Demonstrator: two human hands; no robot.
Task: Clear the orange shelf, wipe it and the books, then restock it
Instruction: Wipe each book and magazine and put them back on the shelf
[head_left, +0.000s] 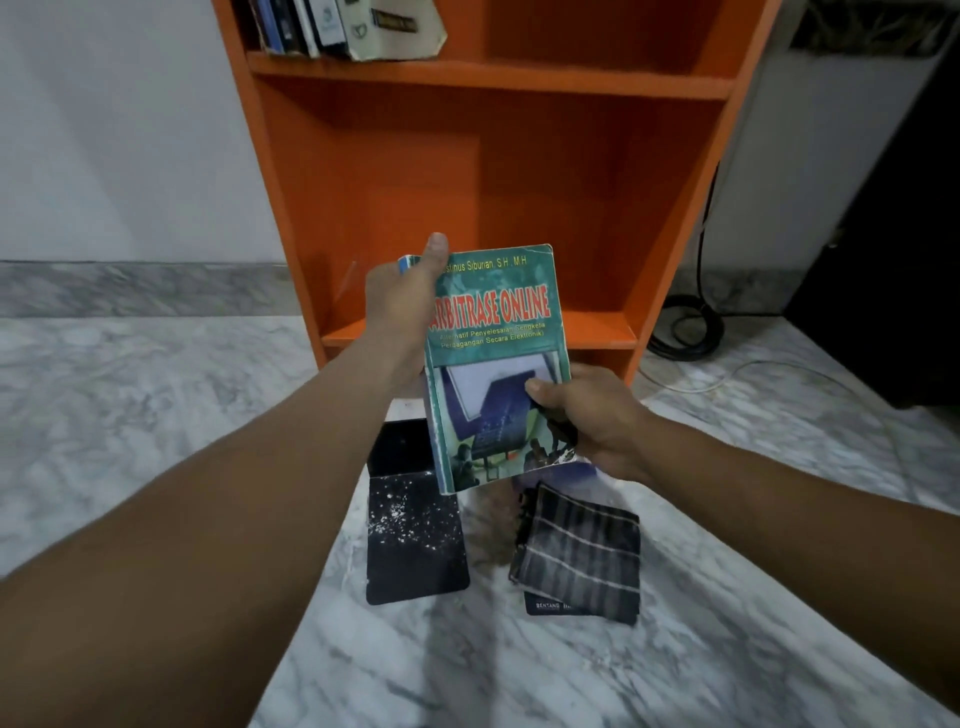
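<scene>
Above the marble floor (156, 415), in front of the orange shelf (493, 78), the left hand (400, 301) gripped the green book (498, 322) at its top left corner and the right hand (587, 415) pinched its lower right edge; a striped cloth (576, 556) lay below.

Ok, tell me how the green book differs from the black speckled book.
The green book is held up in the left hand and right hand; the black speckled book lies flat on the marble floor, untouched. The green book's cover carries a red title; the black speckled book's shows only white specks. Both are out of the orange shelf.
</scene>
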